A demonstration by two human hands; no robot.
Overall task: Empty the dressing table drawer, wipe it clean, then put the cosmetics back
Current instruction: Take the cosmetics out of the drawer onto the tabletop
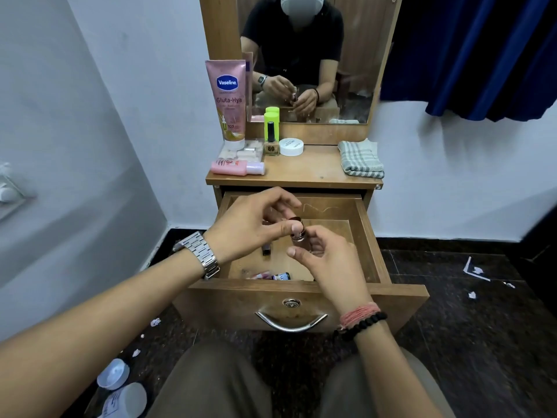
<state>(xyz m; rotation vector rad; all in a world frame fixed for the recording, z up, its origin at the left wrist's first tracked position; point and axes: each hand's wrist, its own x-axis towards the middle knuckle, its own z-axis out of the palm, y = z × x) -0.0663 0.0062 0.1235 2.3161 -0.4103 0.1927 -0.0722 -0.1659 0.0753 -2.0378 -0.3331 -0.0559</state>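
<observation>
The wooden drawer [372,245] of the dressing table stands pulled out in front of me. Above it both hands hold a small dark bottle [298,235]. My right hand [328,260] grips its body from below. My left hand [256,227] pinches its cap between thumb and fingers. Inside the drawer lie a dark nail-polish bottle [266,249] and, by the front wall, two small tubes [272,276]. On the tabletop stand a pink Vaseline tube [229,101], a pink bottle lying flat [236,167], a green-capped bottle [271,128], a nail polish [271,143], a white jar [291,146] and a folded checked cloth [360,159].
A mirror [307,55] rises behind the tabletop. A blue curtain [482,55] hangs at the right. White containers [120,387] and paper scraps [476,270] lie on the dark floor. A clear box of small items [241,152] sits under the Vaseline tube. My knees are just below the drawer front.
</observation>
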